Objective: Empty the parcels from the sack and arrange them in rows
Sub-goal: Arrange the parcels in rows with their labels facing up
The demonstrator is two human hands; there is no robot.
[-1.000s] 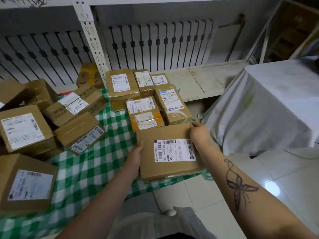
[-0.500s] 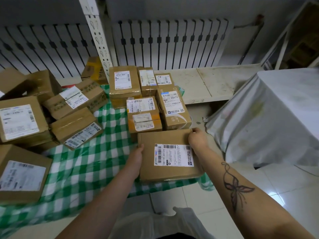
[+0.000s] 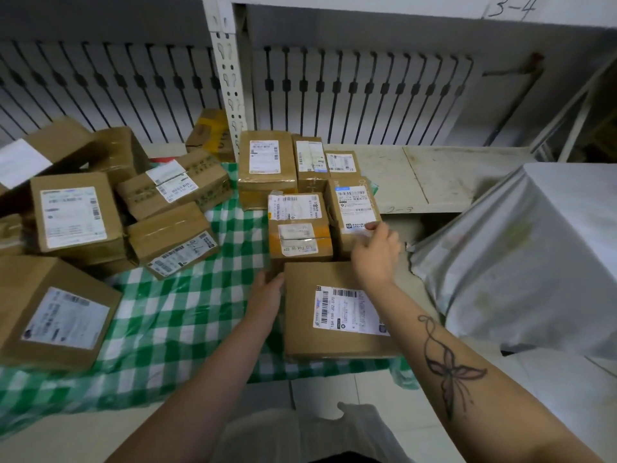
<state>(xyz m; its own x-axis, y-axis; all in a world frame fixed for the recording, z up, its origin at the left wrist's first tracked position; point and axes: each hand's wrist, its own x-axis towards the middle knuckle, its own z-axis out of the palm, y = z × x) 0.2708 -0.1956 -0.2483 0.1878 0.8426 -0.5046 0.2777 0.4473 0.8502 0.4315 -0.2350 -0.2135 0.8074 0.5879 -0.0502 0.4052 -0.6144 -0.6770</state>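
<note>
Left hand point(image 3: 267, 289) laid flat against the left edge of a large flat parcel point(image 3: 337, 315), fingers loosely extended, pressing rather than gripping. Right hand point(image 3: 375, 252) lifted just above the far right corner of that same parcel, fingers spread and half curled, holding nothing, fingertips at the near end of the tall labelled box point(image 3: 355, 212) behind; actual contact there not clear. Butterfly tattoo point(image 3: 449, 372) along the right forearm. Large flat parcel lying label up at the near right corner of the green checked cloth point(image 3: 173, 322), its far edge close against the orange-taped box point(image 3: 298, 228). Beyond these, a second row of three boxes standing side by side: a broad one point(image 3: 265, 162), a narrow one point(image 3: 310, 158) and a small one point(image 3: 340, 162). To the left on the cloth, a loose heap of unsorted boxes point(image 3: 76, 215) lying at angles, some stacked. Further right, a block draped in a grey sheet point(image 3: 534, 255). Behind, a low white shelf board point(image 3: 444, 175) marked 2-3, a perforated white upright point(image 3: 227, 75) and black railings point(image 3: 367, 91).
</note>
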